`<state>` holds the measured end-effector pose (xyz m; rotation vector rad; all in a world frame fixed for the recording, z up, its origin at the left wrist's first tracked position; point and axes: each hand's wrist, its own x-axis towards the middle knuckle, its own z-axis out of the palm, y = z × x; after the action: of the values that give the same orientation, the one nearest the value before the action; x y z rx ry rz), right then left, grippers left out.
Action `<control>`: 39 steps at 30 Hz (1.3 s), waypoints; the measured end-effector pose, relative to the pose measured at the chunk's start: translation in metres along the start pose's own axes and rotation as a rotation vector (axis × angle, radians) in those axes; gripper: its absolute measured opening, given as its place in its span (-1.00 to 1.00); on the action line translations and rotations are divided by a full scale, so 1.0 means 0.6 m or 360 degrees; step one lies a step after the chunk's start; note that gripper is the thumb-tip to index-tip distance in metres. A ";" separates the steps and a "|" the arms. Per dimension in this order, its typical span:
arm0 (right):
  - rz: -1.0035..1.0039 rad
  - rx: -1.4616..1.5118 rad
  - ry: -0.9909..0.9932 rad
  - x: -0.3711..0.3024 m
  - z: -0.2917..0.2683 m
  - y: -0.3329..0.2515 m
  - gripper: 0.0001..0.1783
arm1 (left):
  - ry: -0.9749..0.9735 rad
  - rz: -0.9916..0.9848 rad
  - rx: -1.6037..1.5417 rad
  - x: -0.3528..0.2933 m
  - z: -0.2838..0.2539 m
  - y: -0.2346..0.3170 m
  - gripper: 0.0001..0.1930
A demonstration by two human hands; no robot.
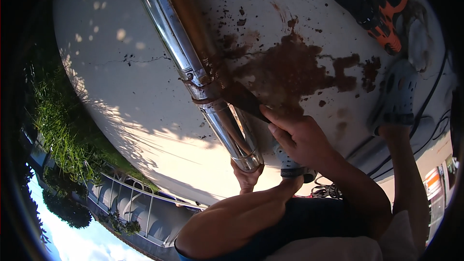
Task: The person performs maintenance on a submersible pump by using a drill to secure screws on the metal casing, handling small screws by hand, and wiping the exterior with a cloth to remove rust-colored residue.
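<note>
A long, shiny metal submersible pump lies slantwise from the top of the view toward me, with a perforated band around its middle. My left hand is closed around its near end, the fingers partly hidden beneath it. In my right hand is a dark, flat, blade-like strip, pinched at its near end. The strip's far end is against or just beside the pump near the perforated band; brown smears and shadow hide whether it touches. Rusty brown dirt coats the pump's right side.
Wet brown mud is splattered on the pale concrete floor right of the pump. An orange-and-black cordless drill lies at the upper right. My clog-shod foot and black cables are at right. Grass borders the concrete at left.
</note>
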<state>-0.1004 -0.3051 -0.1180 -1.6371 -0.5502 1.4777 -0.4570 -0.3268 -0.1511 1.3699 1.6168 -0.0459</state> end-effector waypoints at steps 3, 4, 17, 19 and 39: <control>0.0166 -0.0008 -0.0147 -0.001 -0.012 -0.012 -0.51 | -0.0023 -0.0044 -0.0090 -0.006 0.001 -0.003 0.11; 0.0167 -0.0005 -0.0145 -0.003 -0.004 -0.006 -0.51 | -0.0023 -0.0044 -0.0093 -0.006 0.000 -0.004 0.11; -0.0089 0.0311 -0.0114 0.018 0.014 0.050 -0.52 | -0.0048 -0.0115 -0.0099 -0.004 -0.013 -0.008 0.14; -0.0040 0.0369 -0.0122 0.036 0.017 0.045 -0.51 | -0.0043 -0.0246 -0.0157 -0.003 -0.012 -0.015 0.14; -0.0286 0.0335 0.0197 0.017 0.046 0.071 -0.51 | 0.0030 -0.0210 -0.0208 -0.007 -0.002 -0.005 0.17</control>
<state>-0.1339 -0.3125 -0.1571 -1.4637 -0.4445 1.2497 -0.4603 -0.3301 -0.1495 1.1664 1.6941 -0.0052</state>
